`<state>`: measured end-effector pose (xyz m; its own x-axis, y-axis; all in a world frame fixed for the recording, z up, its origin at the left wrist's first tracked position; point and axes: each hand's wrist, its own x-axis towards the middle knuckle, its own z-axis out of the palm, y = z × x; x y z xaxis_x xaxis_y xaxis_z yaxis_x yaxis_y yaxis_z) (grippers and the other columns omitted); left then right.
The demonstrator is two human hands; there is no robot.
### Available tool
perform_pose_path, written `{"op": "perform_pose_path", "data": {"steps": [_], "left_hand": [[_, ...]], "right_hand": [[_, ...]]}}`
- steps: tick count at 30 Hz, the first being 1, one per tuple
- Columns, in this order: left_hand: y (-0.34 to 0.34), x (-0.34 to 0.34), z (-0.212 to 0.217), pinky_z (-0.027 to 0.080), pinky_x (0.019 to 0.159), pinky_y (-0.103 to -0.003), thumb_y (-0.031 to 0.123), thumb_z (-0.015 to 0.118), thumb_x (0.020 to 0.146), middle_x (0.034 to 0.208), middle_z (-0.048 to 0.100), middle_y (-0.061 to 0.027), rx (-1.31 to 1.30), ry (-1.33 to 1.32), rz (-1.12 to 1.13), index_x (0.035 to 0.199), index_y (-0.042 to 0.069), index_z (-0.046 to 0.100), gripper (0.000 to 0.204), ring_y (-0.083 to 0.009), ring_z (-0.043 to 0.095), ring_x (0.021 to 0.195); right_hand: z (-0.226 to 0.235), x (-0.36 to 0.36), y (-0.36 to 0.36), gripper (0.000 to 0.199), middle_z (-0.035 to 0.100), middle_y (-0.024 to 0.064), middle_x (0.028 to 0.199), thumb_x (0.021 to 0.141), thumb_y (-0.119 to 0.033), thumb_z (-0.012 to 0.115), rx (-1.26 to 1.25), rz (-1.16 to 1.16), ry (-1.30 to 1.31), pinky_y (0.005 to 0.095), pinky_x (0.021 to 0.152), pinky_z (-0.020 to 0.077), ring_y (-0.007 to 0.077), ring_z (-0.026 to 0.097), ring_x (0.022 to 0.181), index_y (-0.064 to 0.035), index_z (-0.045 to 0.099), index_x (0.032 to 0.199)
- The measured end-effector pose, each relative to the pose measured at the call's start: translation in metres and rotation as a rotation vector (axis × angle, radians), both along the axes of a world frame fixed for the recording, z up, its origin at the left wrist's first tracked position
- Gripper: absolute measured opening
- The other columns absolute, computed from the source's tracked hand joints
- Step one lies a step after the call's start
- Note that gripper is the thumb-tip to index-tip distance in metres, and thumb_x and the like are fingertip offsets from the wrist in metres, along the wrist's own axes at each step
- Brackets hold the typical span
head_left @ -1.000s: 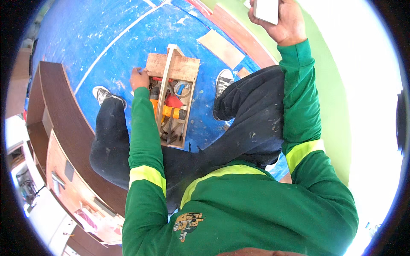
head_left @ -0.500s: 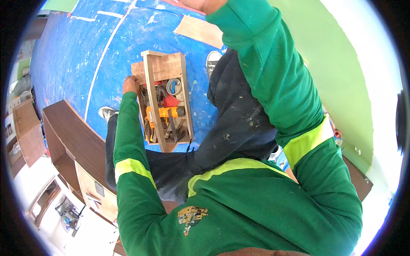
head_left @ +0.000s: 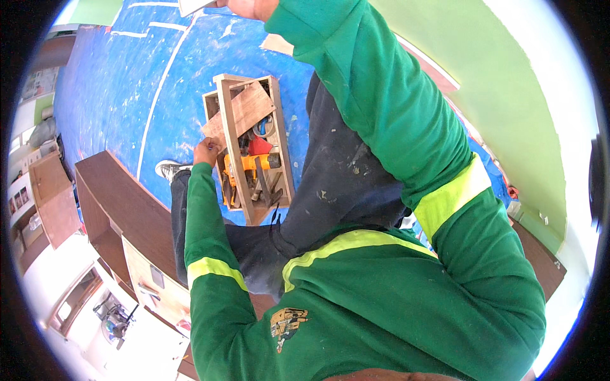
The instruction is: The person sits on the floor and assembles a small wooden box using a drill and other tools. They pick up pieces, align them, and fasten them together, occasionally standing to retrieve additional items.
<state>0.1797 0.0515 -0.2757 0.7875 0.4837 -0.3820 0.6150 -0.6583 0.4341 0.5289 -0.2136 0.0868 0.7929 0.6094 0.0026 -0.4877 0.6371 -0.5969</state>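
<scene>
A wooden toolbox (head_left: 284,171) with a long bar handle stands on the blue floor sheet. My left hand (head_left: 206,152) is closed on the lower left corner of a thin wooden board (head_left: 251,109), which lies slanted across the far part of the box, under the handle bar. Below the board, the box holds a yellow-orange power tool (head_left: 244,162), a red piece (head_left: 259,147), a hammer-like tool (head_left: 264,184) and a partly covered roll (head_left: 264,127). At the top edge my right hand (head_left: 251,7) grips a white flat-edged thing (head_left: 192,5), mostly out of view.
A brown wooden cabinet (head_left: 124,184) lies to the left, with a pale door panel (head_left: 152,270) near it. The green and white wall (head_left: 502,114) runs along the right. A flat tan piece (head_left: 277,44) lies on the floor sheet (head_left: 121,82) past the box.
The board in the toolbox has turned and slid nearer, with my left hand moving along at its corner. My right hand has moved left, bringing the white thing into view.
</scene>
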Motion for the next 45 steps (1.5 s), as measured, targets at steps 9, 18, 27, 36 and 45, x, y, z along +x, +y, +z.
{"op": "perform_pose_path", "data": {"steps": [9,18,27,36,45], "left_hand": [[-0.004,-0.029,-0.020,0.057,0.070,-0.034,0.015,0.066,0.096,0.096,0.075,-0.0086,-0.037,-0.180,0.113,0.115,0.004,0.072,0.023,-0.0166,0.069,0.078],[-0.034,-0.019,-0.012,0.054,0.095,-0.039,0.012,0.056,0.105,0.124,0.072,-0.0132,-0.165,-0.215,0.263,0.146,0.010,0.055,0.041,-0.0281,0.069,0.112],[-0.040,-0.042,-0.040,0.051,0.102,-0.039,0.008,0.058,0.100,0.131,0.068,-0.0191,-0.266,-0.408,0.481,0.150,0.002,0.048,0.052,-0.0292,0.066,0.118],[-0.039,-0.045,-0.046,0.052,0.096,-0.035,0.008,0.060,0.098,0.132,0.066,-0.0181,-0.291,-0.407,0.543,0.152,-0.004,0.042,0.058,-0.0248,0.066,0.112],[-0.040,0.016,-0.017,0.053,0.098,-0.034,0.005,0.060,0.100,0.144,0.057,-0.0183,-0.791,-0.919,0.880,0.156,-0.001,0.036,0.062,-0.0227,0.064,0.116]], "right_hand": [[0.005,-0.019,0.011,0.034,0.060,0.0084,0.088,0.110,-0.030,0.041,0.004,0.088,-0.062,0.0392,0.059,0.0554,0.0217,0.062,0.073,-0.0029,0.059,0.113],[0.001,-0.025,0.017,0.032,0.062,0.0065,0.086,0.110,-0.027,0.038,-0.035,0.154,-0.175,0.0349,0.060,0.0561,0.0173,0.062,0.072,-0.0039,0.060,0.113],[0.007,-0.040,0.022,0.037,0.062,0.0065,0.087,0.113,-0.030,0.035,-0.109,0.162,-0.120,0.0341,0.061,0.0579,0.0166,0.063,0.071,-0.0010,0.058,0.119],[0.012,-0.046,0.017,0.041,0.063,0.0099,0.094,0.113,-0.031,0.033,-0.144,0.141,-0.151,0.0344,0.066,0.0593,0.0180,0.063,0.078,0.0021,0.055,0.124],[0.014,-0.051,0.016,0.042,0.062,0.0101,0.095,0.114,-0.032,0.034,-0.183,0.131,-0.190,0.0346,0.069,0.0601,0.0183,0.063,0.079,0.0023,0.054,0.127]]}}
